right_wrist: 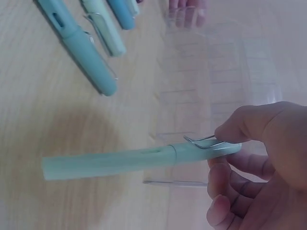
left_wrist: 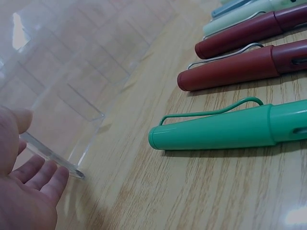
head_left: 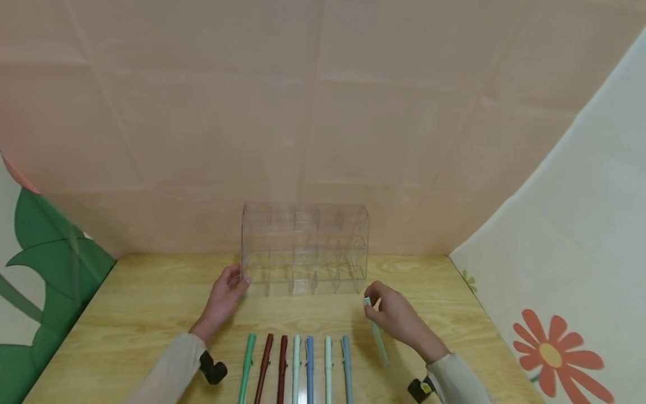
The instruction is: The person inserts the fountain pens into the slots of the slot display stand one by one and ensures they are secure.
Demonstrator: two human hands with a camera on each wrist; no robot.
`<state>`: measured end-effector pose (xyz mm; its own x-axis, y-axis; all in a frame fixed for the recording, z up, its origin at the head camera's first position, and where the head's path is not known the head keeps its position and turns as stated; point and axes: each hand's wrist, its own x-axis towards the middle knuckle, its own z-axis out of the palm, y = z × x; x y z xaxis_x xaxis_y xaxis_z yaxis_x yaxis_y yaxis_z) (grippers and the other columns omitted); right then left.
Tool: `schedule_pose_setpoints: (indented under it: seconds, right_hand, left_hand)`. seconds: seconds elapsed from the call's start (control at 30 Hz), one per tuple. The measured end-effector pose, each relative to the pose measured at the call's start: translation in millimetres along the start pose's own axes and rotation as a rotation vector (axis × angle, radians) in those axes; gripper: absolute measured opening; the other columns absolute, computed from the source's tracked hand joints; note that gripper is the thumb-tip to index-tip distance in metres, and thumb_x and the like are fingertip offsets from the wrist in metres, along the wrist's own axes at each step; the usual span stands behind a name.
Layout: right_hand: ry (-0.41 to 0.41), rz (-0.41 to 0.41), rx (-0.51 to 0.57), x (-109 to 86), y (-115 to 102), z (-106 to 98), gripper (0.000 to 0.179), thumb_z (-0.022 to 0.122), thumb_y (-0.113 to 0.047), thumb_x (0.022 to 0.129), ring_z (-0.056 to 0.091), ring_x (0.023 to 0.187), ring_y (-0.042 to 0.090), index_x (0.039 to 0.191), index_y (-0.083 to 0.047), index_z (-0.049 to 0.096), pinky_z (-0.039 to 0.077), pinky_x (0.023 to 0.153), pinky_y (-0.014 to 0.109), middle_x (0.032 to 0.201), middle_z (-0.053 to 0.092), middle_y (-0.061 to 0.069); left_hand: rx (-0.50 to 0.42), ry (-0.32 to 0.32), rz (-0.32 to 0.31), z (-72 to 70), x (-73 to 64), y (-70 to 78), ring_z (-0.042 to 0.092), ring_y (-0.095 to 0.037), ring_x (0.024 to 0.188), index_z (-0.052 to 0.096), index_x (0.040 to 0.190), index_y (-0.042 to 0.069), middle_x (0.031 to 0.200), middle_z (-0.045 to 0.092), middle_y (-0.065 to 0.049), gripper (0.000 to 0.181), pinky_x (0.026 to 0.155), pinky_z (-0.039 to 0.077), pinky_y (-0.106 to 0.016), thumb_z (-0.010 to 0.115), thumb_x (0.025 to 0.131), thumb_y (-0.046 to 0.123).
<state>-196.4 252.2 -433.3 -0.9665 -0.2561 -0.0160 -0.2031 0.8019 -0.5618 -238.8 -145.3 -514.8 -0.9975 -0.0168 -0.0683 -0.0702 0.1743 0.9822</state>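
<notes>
Passable tabletop (head_left: 303,315) between organizer (head_left: 305,251) and pens (head_left: 310,367).

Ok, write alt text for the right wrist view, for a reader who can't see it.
A right hand pinches a pale green pen by its clip end above a wooden tabletop. Beyond it stands a clear divided organizer, with a left hand at the far end; other pens lie at upper left.

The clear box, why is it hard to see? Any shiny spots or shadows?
Head view: the clear box shows mostly as thin edges, the pinkish backdrop showing through; left wrist view: white glare at upper left, over the box, and at lower right on the table; right wrist view: box hazy, soft shadow on the table near the held pale green pen.
</notes>
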Motion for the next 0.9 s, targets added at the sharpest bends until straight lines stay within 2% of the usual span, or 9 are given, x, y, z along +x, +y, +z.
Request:
schedule_pose_setpoints:
  seconds: [0.3,0.53,0.9]
  right_hand:
    - [0.028,-0.023,0.000,3.3,-6,-15,0.019,0.066,-0.013,0.102,0.056,0.070,0.011,0.120,-0.007,0.063,0.049,0.055,0.025,0.101,0.068,0.005]
    - [0.037,-0.010,0.007,5.6,-11,-24,0.018,0.065,-0.014,0.103,0.056,0.071,0.013,0.120,-0.009,0.063,0.048,0.054,0.026,0.105,0.068,0.006]
    - [0.081,-0.047,-0.006,12.8,-17,-39,0.020,0.066,-0.015,0.104,0.053,0.070,0.013,0.121,-0.007,0.063,0.046,0.055,0.026,0.107,0.068,0.009]
  left_hand:
    - [0.035,0.001,0.033,0.5,1.1,-0.5,0.044,-0.048,0.151,0.035,0.158,-0.005,0.163,0.042,-0.031,0.056,0.122,0.046,-0.059,0.057,0.112,0.017]
    - [0.045,-0.002,0.018,-2.4,-0.4,-2.7,0.043,-0.048,0.152,0.032,0.160,-0.004,0.164,0.040,-0.031,0.059,0.123,0.045,-0.060,0.055,0.112,0.020]
    - [0.043,0.001,0.023,-0.9,0.2,-0.8,0.042,-0.049,0.153,0.033,0.160,-0.004,0.165,0.039,-0.031,0.060,0.123,0.045,-0.060,0.058,0.111,0.021]
